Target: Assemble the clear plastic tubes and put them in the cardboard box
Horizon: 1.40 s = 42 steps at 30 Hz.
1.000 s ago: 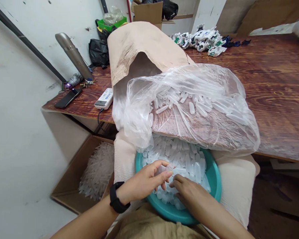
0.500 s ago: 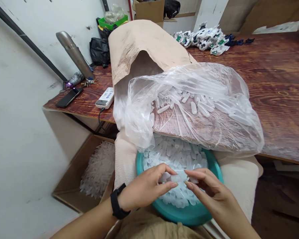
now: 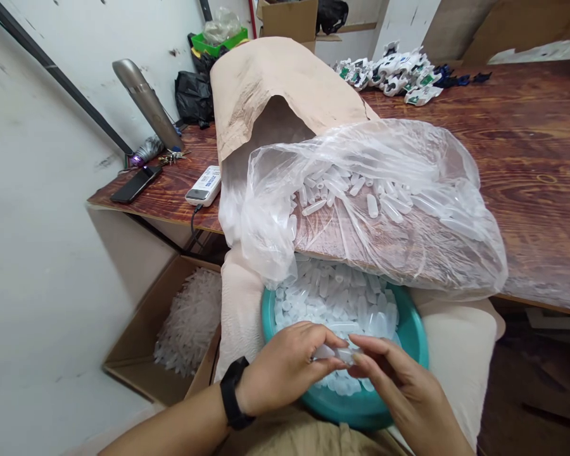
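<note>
A teal basin (image 3: 411,332) rests on my lap, heaped with small clear plastic tubes (image 3: 342,301). Over its near side my left hand (image 3: 285,367), a black watch on its wrist, pinches one clear tube (image 3: 330,352) between thumb and fingers. My right hand (image 3: 399,383) meets it fingertip to fingertip and pinches the same small piece at its other end. Above the basin, a clear plastic bag (image 3: 375,196) with more tubes spills out of a brown paper sack (image 3: 275,82) lying on the wooden table (image 3: 527,164).
A cardboard box (image 3: 171,329) full of clear tubes stands on the floor at my left. On the table lie a phone (image 3: 135,183), a white power strip (image 3: 203,185), keys, a metal flask (image 3: 145,101) and a pile of white packets (image 3: 389,69) at the back.
My right hand rose from the tubes in the basin with a small piece and came to my left hand; both now pinch together closer to me.
</note>
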Motion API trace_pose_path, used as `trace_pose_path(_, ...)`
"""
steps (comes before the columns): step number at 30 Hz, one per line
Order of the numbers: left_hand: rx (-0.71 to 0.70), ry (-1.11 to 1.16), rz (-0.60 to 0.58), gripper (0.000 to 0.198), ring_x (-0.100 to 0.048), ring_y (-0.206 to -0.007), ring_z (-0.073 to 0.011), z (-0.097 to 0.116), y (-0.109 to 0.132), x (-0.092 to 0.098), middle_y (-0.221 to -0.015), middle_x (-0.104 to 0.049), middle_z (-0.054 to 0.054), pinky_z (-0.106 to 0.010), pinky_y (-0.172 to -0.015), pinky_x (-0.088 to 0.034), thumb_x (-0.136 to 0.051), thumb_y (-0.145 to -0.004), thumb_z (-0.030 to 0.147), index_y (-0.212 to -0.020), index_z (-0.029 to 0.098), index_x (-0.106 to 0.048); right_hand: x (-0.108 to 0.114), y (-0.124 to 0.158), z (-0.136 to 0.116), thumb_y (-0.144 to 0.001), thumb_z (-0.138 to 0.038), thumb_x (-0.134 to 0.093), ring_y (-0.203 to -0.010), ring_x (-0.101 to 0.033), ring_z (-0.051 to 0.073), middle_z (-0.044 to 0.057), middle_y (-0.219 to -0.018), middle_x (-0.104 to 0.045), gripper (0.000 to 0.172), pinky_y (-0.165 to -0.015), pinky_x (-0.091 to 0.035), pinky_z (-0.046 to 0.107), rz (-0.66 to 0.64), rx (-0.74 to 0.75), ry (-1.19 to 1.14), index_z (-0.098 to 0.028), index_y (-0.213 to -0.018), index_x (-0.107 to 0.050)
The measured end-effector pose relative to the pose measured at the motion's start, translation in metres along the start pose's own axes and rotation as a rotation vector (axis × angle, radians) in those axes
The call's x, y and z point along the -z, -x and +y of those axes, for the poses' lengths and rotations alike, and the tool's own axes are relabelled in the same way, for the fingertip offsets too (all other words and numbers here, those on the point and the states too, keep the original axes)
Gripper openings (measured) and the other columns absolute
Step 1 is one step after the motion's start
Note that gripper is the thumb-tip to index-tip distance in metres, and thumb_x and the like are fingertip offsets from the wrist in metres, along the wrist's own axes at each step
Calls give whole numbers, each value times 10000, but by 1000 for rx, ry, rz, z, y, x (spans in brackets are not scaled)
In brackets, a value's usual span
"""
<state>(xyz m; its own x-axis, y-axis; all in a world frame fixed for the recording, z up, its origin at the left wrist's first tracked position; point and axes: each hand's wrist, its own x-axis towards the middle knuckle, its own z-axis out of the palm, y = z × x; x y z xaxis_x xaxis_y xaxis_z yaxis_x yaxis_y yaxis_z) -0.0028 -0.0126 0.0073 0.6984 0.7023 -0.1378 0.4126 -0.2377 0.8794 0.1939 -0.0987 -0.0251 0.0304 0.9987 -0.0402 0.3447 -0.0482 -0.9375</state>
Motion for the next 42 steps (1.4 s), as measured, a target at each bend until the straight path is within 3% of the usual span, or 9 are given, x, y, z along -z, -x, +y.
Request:
trace_pose_path(2,-21,-13,15,150,-649,-1040,-192,0,0,-2,-1074,-730,-34,-287,-921,-457,-664,-920,275,-1048,198,-652,0,1,1,-1031,-424,-434,-692,-708,170,-7,-765,-706,268,-661,-573,253,-26,-50,-15,-278,-1192,-591)
trace_pose_path(5,-14,-8,17,170,-653,-1034,-188,0,0,-2,-1085,-732,-26,-285,-920,-460,-670,-916,292,-1062,206,-654,8,0,-1,-995,-464,-495,-826,-707,195,27,-896,-711,309,-738,-566,287,-92,3,116,-273,-1229,-563)
trace_pose_path(13,-20,7,-50,202,-666,-986,-195,4,-2,0,-1053,-741,-33,-286,-881,-477,-678,-907,330,-1074,215,-682,29,-8,-12,-1030,-474,-401,-715,-662,201,10,-815,-664,297,-634,-471,303,-260,162,449,-277,-942,-605)
trace_pose_path(20,-11,-2,-33,217,-682,-932,-188,5,-9,-2,-1030,-747,-32,-274,-851,-484,-698,-890,331,-1068,206,-686,29,-16,-12,-1044,-493,-327,-718,-636,214,18,-795,-640,353,-643,-438,316,-272,163,493,-258,-900,-548)
trace_pose_path(25,-39,-75,-12,184,-684,-957,-205,3,-17,-2,-1007,-753,-38,-276,-841,-477,-692,-896,329,-1028,200,-689,28,-24,-16,-1057,-518,-182,-621,-592,187,-10,-685,-581,478,-587,-427,288,-391,-37,376,-263,-774,-471)
trace_pose_path(30,-8,-95,-33,228,-689,-887,-192,1,-23,1,-956,-742,-27,-259,-766,-478,-658,-912,404,-1014,200,-670,28,-28,-16,-1044,-539,-199,-700,-585,220,13,-750,-570,455,-646,-421,323,-340,52,495,-258,-792,-454)
trace_pose_path(35,-74,-286,-186,189,-653,-1026,-214,-6,-28,-5,-1097,-689,-70,-295,-853,-490,-571,-962,263,-1130,178,-556,38,-35,-12,-1057,-446,-296,-696,-607,193,-7,-757,-598,364,-642,-431,295,-554,-111,468,-245,-817,-481)
trace_pose_path(38,-80,-516,-388,281,-659,-1031,-256,-9,-32,-15,-1113,-691,-101,-328,-827,-512,-594,-894,154,-1167,153,-531,39,-38,-10,-960,-219,-528,-878,-646,239,38,-915,-665,78,-766,-452,338,-657,-56,660,-219,-914,-592)
trace_pose_path(42,-103,-670,-524,219,-702,-903,-300,-13,-37,-29,-998,-731,-131,-359,-711,-519,-517,-900,112,-1102,130,-598,26,-38,-12,-798,0,-547,-1011,-649,325,134,-1027,-697,299,-847,-459,411,-773,-58,864,-142,-1033,-666)
